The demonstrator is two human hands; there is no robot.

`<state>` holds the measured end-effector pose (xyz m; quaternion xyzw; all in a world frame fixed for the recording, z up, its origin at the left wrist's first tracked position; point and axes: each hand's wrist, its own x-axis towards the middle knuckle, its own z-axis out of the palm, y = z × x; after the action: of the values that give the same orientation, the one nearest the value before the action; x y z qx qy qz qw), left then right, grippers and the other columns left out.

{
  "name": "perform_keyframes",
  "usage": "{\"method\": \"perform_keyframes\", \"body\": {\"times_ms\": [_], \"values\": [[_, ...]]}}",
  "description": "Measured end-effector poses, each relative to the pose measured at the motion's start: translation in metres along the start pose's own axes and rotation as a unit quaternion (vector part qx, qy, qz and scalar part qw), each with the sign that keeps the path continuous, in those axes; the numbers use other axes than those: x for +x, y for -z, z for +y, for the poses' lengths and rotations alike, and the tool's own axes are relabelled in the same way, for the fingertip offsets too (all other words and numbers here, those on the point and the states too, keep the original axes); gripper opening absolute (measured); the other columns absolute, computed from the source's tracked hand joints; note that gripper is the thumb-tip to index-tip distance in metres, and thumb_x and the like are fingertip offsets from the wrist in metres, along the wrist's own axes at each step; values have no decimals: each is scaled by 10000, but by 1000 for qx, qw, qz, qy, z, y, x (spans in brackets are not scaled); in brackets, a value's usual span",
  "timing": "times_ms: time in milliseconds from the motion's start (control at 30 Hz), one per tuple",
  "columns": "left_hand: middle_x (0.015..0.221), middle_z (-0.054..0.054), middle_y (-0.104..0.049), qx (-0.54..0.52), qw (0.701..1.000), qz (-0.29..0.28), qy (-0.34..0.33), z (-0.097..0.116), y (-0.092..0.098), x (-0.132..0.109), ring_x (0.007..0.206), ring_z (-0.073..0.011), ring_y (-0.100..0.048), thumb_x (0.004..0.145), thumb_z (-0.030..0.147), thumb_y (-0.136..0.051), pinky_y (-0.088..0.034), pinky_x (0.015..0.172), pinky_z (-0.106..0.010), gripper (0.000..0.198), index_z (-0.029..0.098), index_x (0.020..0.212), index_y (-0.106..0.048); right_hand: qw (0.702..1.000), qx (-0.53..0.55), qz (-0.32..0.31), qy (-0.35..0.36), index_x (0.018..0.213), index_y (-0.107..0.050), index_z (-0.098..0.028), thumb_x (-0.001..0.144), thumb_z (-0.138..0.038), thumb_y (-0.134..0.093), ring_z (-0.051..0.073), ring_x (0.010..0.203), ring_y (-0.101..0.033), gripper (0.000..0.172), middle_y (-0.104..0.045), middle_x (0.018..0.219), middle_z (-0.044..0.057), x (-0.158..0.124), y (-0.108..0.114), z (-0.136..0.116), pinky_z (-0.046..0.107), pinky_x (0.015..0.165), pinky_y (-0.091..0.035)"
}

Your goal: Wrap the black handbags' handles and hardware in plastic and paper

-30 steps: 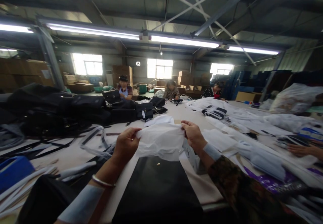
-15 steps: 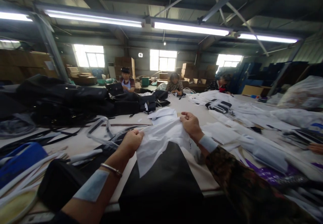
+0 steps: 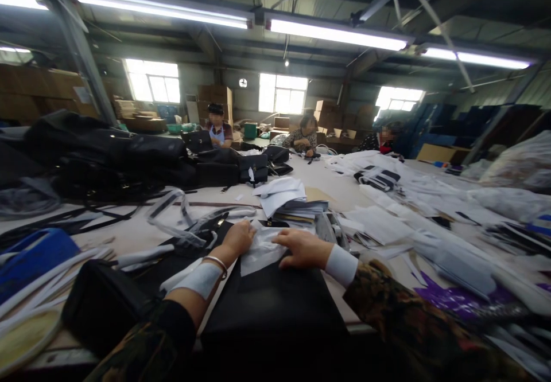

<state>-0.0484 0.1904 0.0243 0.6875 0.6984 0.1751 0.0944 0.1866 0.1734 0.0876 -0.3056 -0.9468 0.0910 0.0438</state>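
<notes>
A black bag (image 3: 275, 307) lies in front of me at the table's near edge. On its far part rests a crumpled, thin white sheet (image 3: 258, 258), partly see-through. My left hand (image 3: 236, 241) has its fingers closed at the sheet's left side; the fingertips are partly hidden. Across the sheet's right side reaches my right hand (image 3: 305, 249), fingers stretched out and thumb apart, touching the sheet and the bag. Just beyond the hands sits a stack of white sheets (image 3: 284, 195).
Black bags (image 3: 107, 158) are heaped at the left, near a blue bin (image 3: 37, 261). White material (image 3: 430, 187) and purple plastic (image 3: 460, 299) spread over the right side. Several people sit across the table, one person (image 3: 303, 135) near the middle.
Both hands have come down with the white sheet, which was held up and spread and now lies crumpled on the bag. My right hand's fingers have opened from a pinch.
</notes>
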Motion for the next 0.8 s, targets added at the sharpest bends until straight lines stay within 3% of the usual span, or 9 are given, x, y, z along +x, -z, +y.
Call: {"method": "perform_keyframes", "body": {"times_ms": [100, 267, 367, 467, 533, 633, 700, 800], "values": [[1069, -77, -688, 16, 1000, -14, -3, -10, -2, 8, 992, -216, -660, 944, 392, -605, -526, 923, -449, 290, 139, 1078, -650, 996, -88, -18, -29, 1094, -694, -152, 869, -150, -529, 256, 936, -667, 278, -693, 1037, 131, -7, -12, -6, 337, 803, -491], [1117, -85, -679, 30, 999, -37, 7, -22, -7, 19, 1023, -224, -654, 931, 392, -626, -530, 928, -455, 304, 145, 1106, -648, 989, -122, -64, 56, 922, -700, -158, 844, -117, -510, 240, 862, -646, 210, -692, 928, 115, -22, -18, -20, 320, 715, -471], [1104, -82, -681, 33, 998, -51, 19, -25, -14, 20, 1009, -222, -658, 926, 399, -634, -536, 917, -452, 307, 141, 1091, -651, 987, -110, -88, 79, 894, -720, -159, 810, -131, -554, 232, 813, -649, 188, -711, 894, 111, -36, -9, -28, 309, 665, -457], [1109, -87, -681, 36, 997, -51, 33, -26, -19, 19, 1016, -224, -657, 929, 407, -627, -533, 922, -452, 320, 138, 1102, -648, 993, -11, -101, 62, 874, -760, -194, 829, -256, -629, 208, 729, -657, 152, -734, 806, 72, -45, 16, -28, 288, 640, -453], [1113, -92, -682, 40, 997, -45, 43, -27, -20, 19, 1030, -229, -655, 933, 413, -619, -525, 934, -458, 333, 133, 1111, -645, 992, 87, -77, 52, 900, -774, -220, 888, -357, -611, 181, 697, -662, 213, -743, 774, 37, -39, 35, -23, 265, 649, -461], [1107, -101, -688, 47, 997, -38, 52, -24, -18, 17, 1040, -233, -656, 936, 422, -608, -514, 946, -455, 346, 125, 1111, -643, 991, 128, 27, 34, 968, -766, -201, 974, -378, -493, 188, 807, -684, 325, -759, 884, 52, -8, 44, -12, 270, 751, -481], [1108, -112, -695, 50, 997, -33, 55, -21, -17, 13, 1048, -236, -659, 941, 419, -597, -509, 945, -443, 352, 118, 1119, -637, 995, 88, 46, 0, 1075, -741, -175, 995, -336, -446, 217, 973, -678, 345, -746, 1057, 94, 16, 30, -5, 298, 861, -480], [1097, -155, -709, 52, 997, -26, 56, -18, -14, 6, 1058, -253, -671, 945, 376, -583, -504, 923, -398, 337, 100, 1135, -622, 998, 47, -36, -19, 1164, -707, -160, 953, -310, -530, 255, 1079, -659, 313, -707, 1186, 136, 38, -8, 0, 341, 919, -487]]}}
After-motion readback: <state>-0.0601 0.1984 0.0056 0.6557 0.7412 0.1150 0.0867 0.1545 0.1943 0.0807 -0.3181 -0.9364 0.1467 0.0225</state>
